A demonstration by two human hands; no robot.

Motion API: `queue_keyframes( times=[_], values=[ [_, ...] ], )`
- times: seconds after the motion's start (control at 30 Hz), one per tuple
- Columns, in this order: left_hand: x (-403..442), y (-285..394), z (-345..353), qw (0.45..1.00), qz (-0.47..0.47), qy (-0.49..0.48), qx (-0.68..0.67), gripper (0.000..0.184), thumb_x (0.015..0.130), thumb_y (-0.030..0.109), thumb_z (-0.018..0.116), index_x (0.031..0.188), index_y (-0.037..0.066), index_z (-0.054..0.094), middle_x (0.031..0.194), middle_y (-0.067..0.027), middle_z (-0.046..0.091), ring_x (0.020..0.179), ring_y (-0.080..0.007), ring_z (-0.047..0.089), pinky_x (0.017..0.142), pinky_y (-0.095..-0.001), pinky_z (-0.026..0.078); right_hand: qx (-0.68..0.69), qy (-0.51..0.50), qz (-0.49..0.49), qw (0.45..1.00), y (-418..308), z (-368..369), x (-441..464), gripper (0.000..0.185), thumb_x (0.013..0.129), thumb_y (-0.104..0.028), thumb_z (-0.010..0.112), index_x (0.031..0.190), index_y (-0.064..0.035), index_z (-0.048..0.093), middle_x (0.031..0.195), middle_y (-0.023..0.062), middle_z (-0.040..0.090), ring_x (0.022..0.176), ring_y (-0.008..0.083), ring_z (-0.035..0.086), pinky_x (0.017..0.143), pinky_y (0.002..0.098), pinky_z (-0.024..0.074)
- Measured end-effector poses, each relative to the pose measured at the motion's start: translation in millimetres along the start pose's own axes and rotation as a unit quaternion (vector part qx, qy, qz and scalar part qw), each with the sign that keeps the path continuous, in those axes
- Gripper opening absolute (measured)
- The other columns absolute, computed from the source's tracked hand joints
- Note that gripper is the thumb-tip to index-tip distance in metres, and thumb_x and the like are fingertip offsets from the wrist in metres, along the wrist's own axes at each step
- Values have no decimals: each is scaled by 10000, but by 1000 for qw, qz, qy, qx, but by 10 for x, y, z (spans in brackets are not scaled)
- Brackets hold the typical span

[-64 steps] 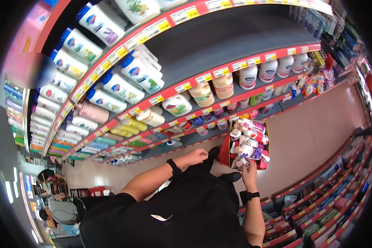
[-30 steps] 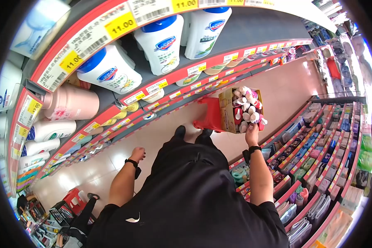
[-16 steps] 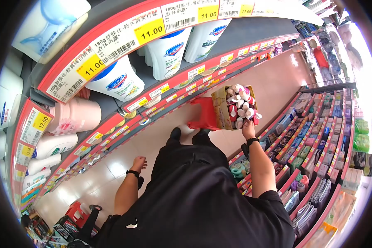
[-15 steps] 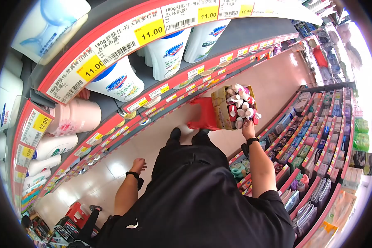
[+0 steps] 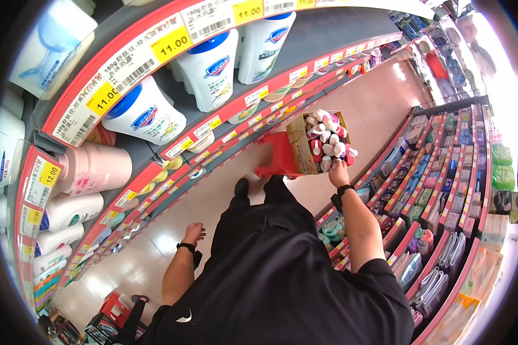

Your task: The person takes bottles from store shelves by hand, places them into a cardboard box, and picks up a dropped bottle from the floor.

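Observation:
My right hand (image 5: 338,172) is at the near right corner of an open cardboard box (image 5: 300,145), its fingers closed near the rim and the nearest bottle; what they grip is too small to make out. Several pump bottles (image 5: 327,138) with white and red tops stand packed in the box. The box rests by a red plastic stool (image 5: 274,155). My left hand (image 5: 194,232) hangs over the floor with its fingers curled together, nothing visible in it.
Shelves of white body-wash bottles (image 5: 208,70) and a pink bottle (image 5: 95,169) run along the left. On the right stands a long low rack (image 5: 437,190) of small packaged goods. Near the bottom left are a red basket (image 5: 115,308) and another person's leg (image 5: 133,315).
Since two seconds ago the view has moved along the shelves, with body-wash bottles now close. My right hand stays by the box. My left hand has moved from beside the shelf to hang lower left.

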State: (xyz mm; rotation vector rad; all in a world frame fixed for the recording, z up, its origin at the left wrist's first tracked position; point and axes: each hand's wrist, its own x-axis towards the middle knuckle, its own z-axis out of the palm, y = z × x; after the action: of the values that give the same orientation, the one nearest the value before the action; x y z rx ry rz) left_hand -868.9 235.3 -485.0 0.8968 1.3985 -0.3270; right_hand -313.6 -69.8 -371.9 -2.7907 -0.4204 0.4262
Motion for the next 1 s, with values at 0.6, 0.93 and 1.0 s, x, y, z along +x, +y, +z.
queue_keyframes(
  times=[0.6, 0.93, 1.0],
  values=[
    [58, -61, -207, 996, -29, -33, 84, 427, 985, 305, 595, 1306, 27, 559, 1152, -196, 657, 916, -339, 702, 792, -471, 564, -30, 15, 60, 998, -13, 112, -43, 351, 980, -339, 611, 1228, -101, 684, 1433, 310, 477, 1148, 515, 616, 1014, 545, 510],
    [83, 151, -51, 998, 4, -17, 59, 386, 978, 295, 592, 1263, 35, 597, 1082, -148, 674, 843, -283, 699, 709, -413, 550, -45, 1, 60, 997, -115, 47, -58, 385, 1004, -414, 554, 1204, -115, 691, 1362, 313, 531, 1099, 529, 632, 987, 558, 518],
    [49, 213, 16, 998, 12, -11, 57, 350, 979, 267, 568, 1245, 46, 618, 1025, -113, 686, 763, -239, 698, 639, -375, 537, -55, 14, 57, 997, -109, 61, -77, 365, 999, -397, 563, 1199, -121, 692, 1338, 301, 543, 1091, 522, 632, 977, 560, 520]
  ],
)
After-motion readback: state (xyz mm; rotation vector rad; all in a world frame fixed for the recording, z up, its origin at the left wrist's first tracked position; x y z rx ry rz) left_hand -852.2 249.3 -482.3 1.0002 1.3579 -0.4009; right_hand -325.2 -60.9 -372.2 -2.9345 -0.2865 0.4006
